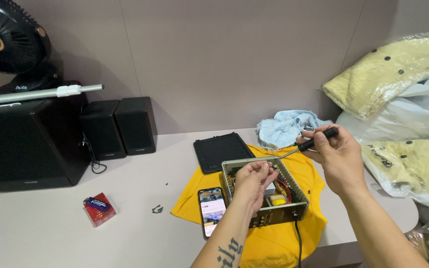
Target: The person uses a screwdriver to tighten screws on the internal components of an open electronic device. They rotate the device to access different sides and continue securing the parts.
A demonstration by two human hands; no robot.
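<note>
The open grey metal electronics box (264,191) sits on a yellow cloth (274,238) spread on the pale counter (50,233), its circuit boards and red wires bare to view; the black lid panel (223,151) lies flat behind it, near a crumpled light-blue rag (286,126).

The likeliest mishap, as I judge it, is a small part slipping from the left hand (253,181) into the box's innards, since the fingertips pinch together right above the open cavity; whatever they hold is too small to make out, perhaps a screw. A slip of the metal shaft could also scrape a board or catch the red wires, because the tip hovers just over the box's far rim; the black power cable (298,238) leaves the front of the box, and I cannot tell whether it is plugged in. The smartphone with its lit screen (212,209) lies touching the box's left side on the cloth, where an elbow could nudge it off.

The right hand (336,154) has its grip clenched round the black handle of a slim precision screwdriver (310,143), fingers wrapped, shaft pointing down-left toward the left hand; the left grip is closed to a fine pinch, thumb against fingertips, not touching the box so far as I can see.

A small black clip (157,209) and a red box (99,209) lie well apart on the counter.
</note>
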